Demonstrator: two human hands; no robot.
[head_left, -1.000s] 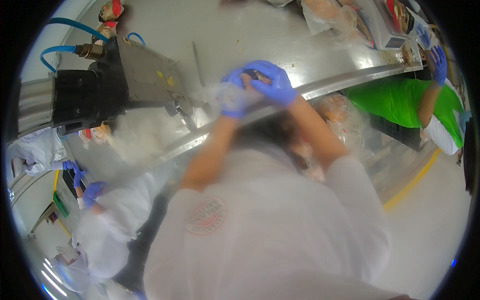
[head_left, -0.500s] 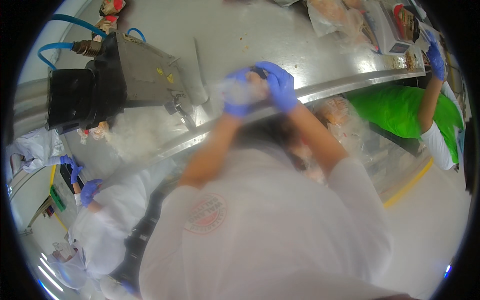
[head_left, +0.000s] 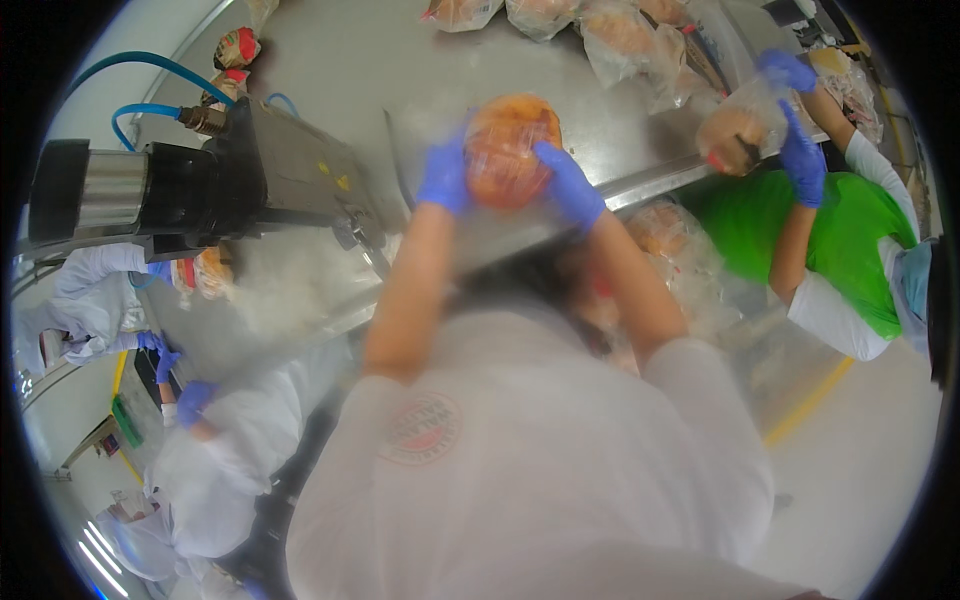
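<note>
A round golden-orange food item point(head_left: 508, 145) in clear plastic, perhaps a whole bird, is held up over the steel table point(head_left: 520, 55), close to its front edge. My left hand point(head_left: 443, 175), in a blue glove and blurred, grips its left side. My right hand point(head_left: 573, 188), also gloved blue, is closed on its lower right side, thumb against the wrap. A black and steel machine point(head_left: 200, 190) with blue hoses stands just left of my hands, with a metal bracket at its front.
Bagged items point(head_left: 615, 40) lie along the back and right. A co-worker in a green apron point(head_left: 840, 250) at the right handles a bagged item point(head_left: 730, 135). More white-clad workers point(head_left: 220, 470) are at the left. Another bagged pile point(head_left: 670, 240) sits below the table's edge.
The item between my hands has come up and turned, now showing its orange top. The co-worker in green has brought a bagged item leftward with both hands.
</note>
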